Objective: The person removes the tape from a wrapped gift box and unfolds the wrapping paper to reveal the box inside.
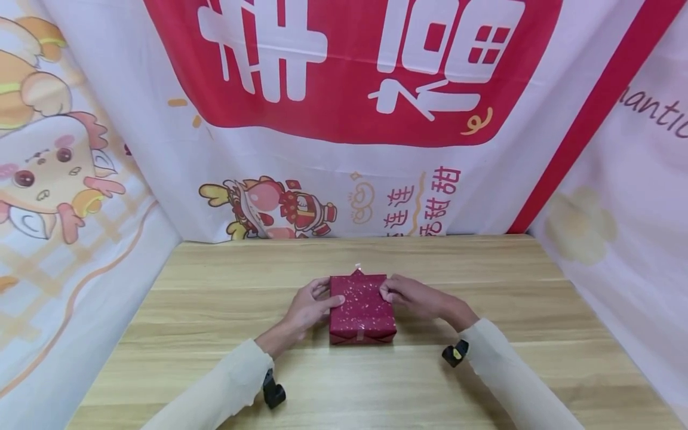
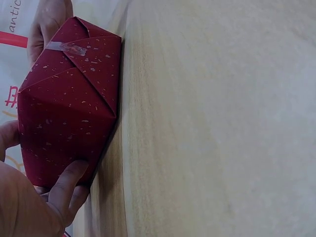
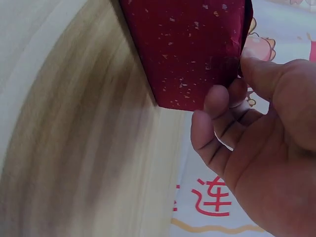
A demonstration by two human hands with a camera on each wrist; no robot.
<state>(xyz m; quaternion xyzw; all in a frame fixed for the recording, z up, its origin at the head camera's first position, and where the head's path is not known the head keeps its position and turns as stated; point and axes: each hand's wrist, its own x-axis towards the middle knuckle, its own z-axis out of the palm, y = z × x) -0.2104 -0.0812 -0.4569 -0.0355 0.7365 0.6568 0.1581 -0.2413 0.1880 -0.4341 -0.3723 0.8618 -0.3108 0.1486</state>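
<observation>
A gift box [image 1: 361, 307] wrapped in dark red paper with pale flecks sits on the table in the head view. Its near end has folded flaps held by clear tape [image 2: 74, 48], seen in the left wrist view. My left hand [image 1: 309, 307] grips the box's left side, thumb on top and fingers [image 2: 64, 190] along the side face. At the right upper edge, my right hand [image 1: 408, 295] pinches the box, with its thumb [image 3: 261, 74] at the top edge and curled fingertips against the side. A small paper point with tape sticks up at the far end.
The wooden table [image 1: 236, 263] runs back to a white cloth [image 1: 484, 191] printed with red shapes and characters. Printed cloths also hang at the left and right. Black wrist cameras [image 1: 274, 389] hang below both sleeves.
</observation>
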